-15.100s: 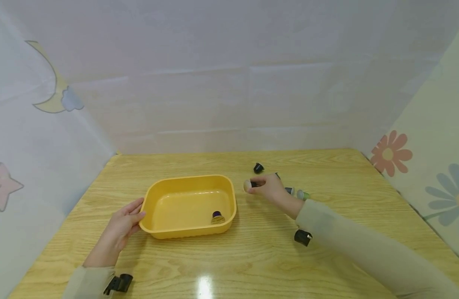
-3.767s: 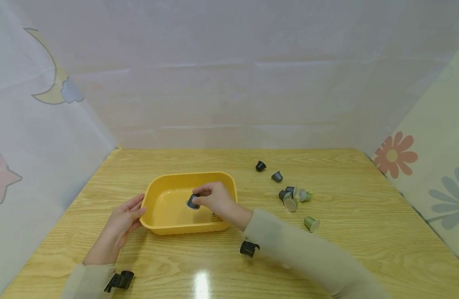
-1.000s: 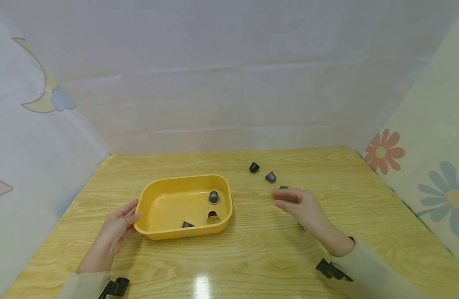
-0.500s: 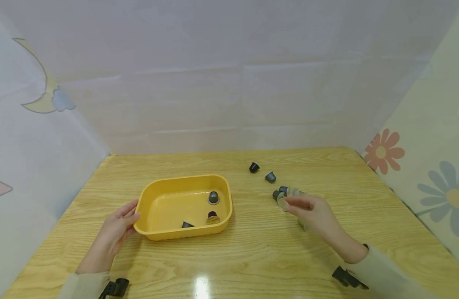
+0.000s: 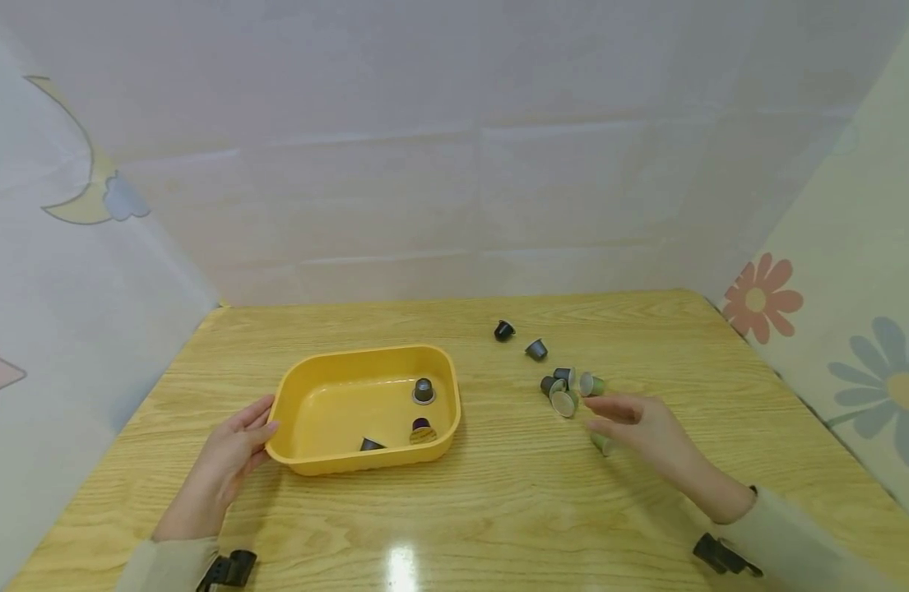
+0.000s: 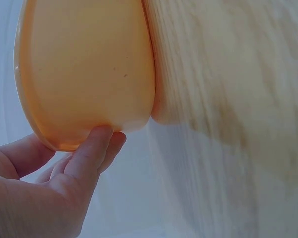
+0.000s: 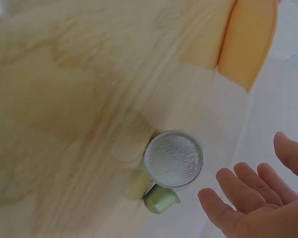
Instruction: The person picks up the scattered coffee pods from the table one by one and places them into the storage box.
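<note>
My left hand (image 5: 235, 452) grips the left rim of a yellow tub (image 5: 361, 466), thumb over the edge and fingers against the outside wall. Inside the tub are a grey coffee capsule (image 5: 423, 390), a purple one with a gold lid (image 5: 423, 432) and a dark one (image 5: 371, 444) partly hidden by the front wall. My right hand (image 5: 650, 432) hovers at the right with fingers loosely bent and nothing between them. Nearest to it are green capsules (image 5: 591, 384) on the table; one (image 5: 600, 444) is partly covered by the hand. A silver-lidded capsule (image 7: 174, 159) shows in the right wrist view.
Two dark capsules (image 5: 563, 376) (image 5: 550, 386) lie against a pale-lidded green one (image 5: 564, 403). Farther back are a dark grey capsule (image 5: 536, 349) and a black one (image 5: 503, 330). The wooden table (image 5: 498, 510) ends at a patterned backdrop (image 5: 454, 205).
Earlier, only the purple capsule showed in the tub; my right hand brought dark capsules there and let go. Over the last second it has moved rightward across the green capsules. The left hand keeps its grip.
</note>
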Available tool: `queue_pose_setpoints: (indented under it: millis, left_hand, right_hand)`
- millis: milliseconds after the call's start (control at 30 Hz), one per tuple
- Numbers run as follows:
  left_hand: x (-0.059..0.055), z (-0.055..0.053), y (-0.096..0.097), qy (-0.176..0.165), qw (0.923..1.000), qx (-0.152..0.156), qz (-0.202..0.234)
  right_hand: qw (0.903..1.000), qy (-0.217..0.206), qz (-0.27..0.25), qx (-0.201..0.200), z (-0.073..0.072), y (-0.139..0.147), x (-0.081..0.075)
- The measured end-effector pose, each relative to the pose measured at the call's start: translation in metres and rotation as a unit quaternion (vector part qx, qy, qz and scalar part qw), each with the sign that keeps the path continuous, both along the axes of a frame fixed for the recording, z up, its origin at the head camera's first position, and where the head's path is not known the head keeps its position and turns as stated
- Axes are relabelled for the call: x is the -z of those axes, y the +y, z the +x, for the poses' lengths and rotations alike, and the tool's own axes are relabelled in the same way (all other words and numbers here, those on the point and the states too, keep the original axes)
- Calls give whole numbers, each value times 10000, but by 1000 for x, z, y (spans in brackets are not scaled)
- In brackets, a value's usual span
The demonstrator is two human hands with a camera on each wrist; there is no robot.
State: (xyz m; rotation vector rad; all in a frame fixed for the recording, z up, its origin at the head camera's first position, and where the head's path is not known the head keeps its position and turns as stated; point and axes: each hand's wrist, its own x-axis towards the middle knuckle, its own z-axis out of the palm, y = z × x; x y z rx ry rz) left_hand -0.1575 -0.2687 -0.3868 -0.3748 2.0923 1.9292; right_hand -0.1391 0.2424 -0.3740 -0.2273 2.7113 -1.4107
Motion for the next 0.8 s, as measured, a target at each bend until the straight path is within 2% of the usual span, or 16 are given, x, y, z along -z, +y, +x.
queue_pose_setpoints:
  millis: [433,800]
  left_hand:
    - [0,0,-1,9,10000,35,-20]
    - [1,0,-1,-10,10000,0,-21]
  right_hand:
    - [9983,-304,435,-222,-6,13,11]
    - [9965,-461,667,-212,-12,20,17]
